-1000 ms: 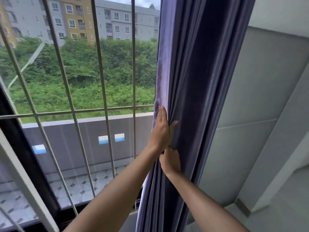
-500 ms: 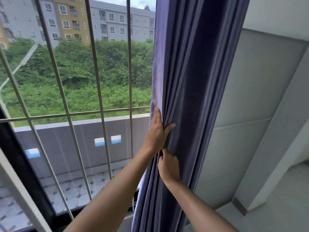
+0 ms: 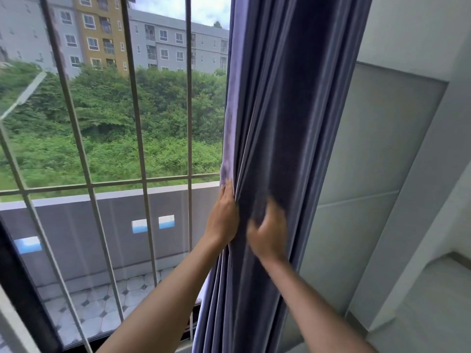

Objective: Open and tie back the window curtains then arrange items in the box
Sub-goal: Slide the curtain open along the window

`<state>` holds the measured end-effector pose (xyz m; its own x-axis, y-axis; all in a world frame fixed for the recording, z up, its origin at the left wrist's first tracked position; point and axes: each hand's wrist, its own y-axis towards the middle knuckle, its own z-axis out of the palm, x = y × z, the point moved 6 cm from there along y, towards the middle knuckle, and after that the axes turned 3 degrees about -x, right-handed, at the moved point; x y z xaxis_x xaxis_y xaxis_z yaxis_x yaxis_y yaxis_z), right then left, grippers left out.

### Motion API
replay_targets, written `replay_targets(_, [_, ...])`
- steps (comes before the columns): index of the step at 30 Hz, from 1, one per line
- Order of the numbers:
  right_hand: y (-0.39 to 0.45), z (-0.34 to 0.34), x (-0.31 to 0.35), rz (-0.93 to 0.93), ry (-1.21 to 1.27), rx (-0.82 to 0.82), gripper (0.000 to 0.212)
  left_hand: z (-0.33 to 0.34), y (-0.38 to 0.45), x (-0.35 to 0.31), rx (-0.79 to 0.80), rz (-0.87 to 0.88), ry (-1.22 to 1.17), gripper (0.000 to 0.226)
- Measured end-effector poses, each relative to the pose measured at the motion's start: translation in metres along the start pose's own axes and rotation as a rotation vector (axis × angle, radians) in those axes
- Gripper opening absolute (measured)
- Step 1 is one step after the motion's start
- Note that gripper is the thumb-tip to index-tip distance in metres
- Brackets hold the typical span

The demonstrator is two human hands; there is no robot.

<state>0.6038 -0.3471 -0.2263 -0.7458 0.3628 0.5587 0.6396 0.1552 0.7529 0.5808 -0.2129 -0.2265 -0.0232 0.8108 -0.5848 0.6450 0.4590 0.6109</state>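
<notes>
Against the barred window point(image 3: 114, 149), my left hand point(image 3: 222, 220) pinches the leading edge of the purple curtain point(image 3: 288, 123), already bunched at the window's right side. My right hand point(image 3: 267, 233), blurred, curls loosely over the folds; if it slips, pleats could spill before tying.

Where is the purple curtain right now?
The purple curtain hangs bunched right of the window bars, beside the grey wall.
</notes>
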Motion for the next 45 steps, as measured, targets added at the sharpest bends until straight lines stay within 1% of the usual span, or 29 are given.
replay_targets(1, [0.025,-0.018,0.002,-0.019,0.016,-0.152,0.065,0.000,0.001,0.003,-0.010,0.004,0.003,0.061])
replay_targets(3, [0.076,-0.049,0.002,0.004,0.060,-0.368,0.061,0.001,0.001,0.005,-0.015,0.002,-0.003,0.065])
replay_targets(4, [0.098,-0.059,0.000,0.052,0.090,-0.420,0.061,0.001,0.001,0.005,-0.012,-0.003,-0.008,0.069])
replay_targets(5, [0.118,-0.065,-0.004,0.102,0.110,-0.429,0.063,0.001,0.000,0.004,-0.008,-0.008,-0.007,0.072])
replay_targets(6, [0.133,-0.067,-0.008,0.146,0.119,-0.401,0.065,-0.001,0.000,0.002,-0.011,-0.009,-0.008,0.073])
replay_targets(8, [0.149,-0.060,-0.021,0.221,0.126,-0.283,0.065,-0.002,0.000,0.000,-0.018,-0.005,-0.010,0.074])
replay_targets(10, [0.147,-0.047,-0.031,0.254,0.086,-0.134,0.055,0.000,0.000,0.001,-0.012,-0.014,-0.013,0.071])
replay_targets(14, [0.111,-0.018,-0.046,0.286,-0.027,0.136,0.035,0.004,0.000,0.006,0.000,-0.040,0.002,0.069])
replay_targets(17, [0.075,-0.004,-0.056,0.346,-0.021,0.237,0.032,0.005,0.000,0.007,-0.006,-0.043,0.003,0.066])
replay_targets(21, [0.024,0.010,-0.049,0.301,0.084,0.280,0.040,0.003,-0.001,0.007,-0.025,-0.060,-0.004,0.060])
replay_targets(24, [-0.016,0.021,-0.043,0.301,0.138,0.374,0.033,-0.004,-0.001,0.003,-0.061,-0.047,-0.018,0.052])
replay_targets(26, [-0.039,0.031,-0.041,0.339,0.119,0.403,0.033,-0.009,-0.003,-0.002,-0.072,-0.060,-0.046,0.048])
replay_targets(29, [-0.055,0.047,-0.040,0.290,-0.036,0.386,0.047,-0.011,-0.005,-0.010,-0.070,-0.073,-0.048,0.056])
replay_targets(31, [-0.061,0.060,-0.035,0.248,-0.113,0.450,0.053,-0.010,-0.007,-0.015,-0.058,-0.095,-0.052,0.063])
replay_targets(32, [-0.064,0.064,-0.033,0.230,-0.125,0.466,0.054,-0.009,-0.007,-0.017,-0.055,-0.112,-0.060,0.067])
replay_targets(34, [-0.066,0.068,-0.028,0.202,-0.086,0.438,0.054,-0.008,-0.010,-0.020,-0.059,-0.145,-0.104,0.073])
replay_targets(35, [-0.066,0.069,-0.026,0.192,-0.068,0.419,0.052,-0.007,-0.011,-0.022,-0.060,-0.155,-0.131,0.074])
replay_targets(38, [-0.065,0.073,-0.027,0.195,-0.099,0.423,0.037,-0.006,-0.013,-0.026,-0.076,-0.126,-0.172,0.069])
replay_targets(41, [-0.069,0.083,-0.032,0.248,-0.059,0.449,0.028,-0.004,-0.014,-0.029,-0.062,-0.089,-0.214,0.049])
replay_targets(42, [-0.070,0.086,-0.033,0.267,-0.033,0.451,0.028,-0.003,-0.014,-0.029,-0.042,-0.092,-0.226,0.047])
replay_targets(45, [-0.071,0.079,-0.028,0.347,0.023,0.426,0.026,0.006,-0.013,-0.023,0.025,-0.089,-0.227,0.058])
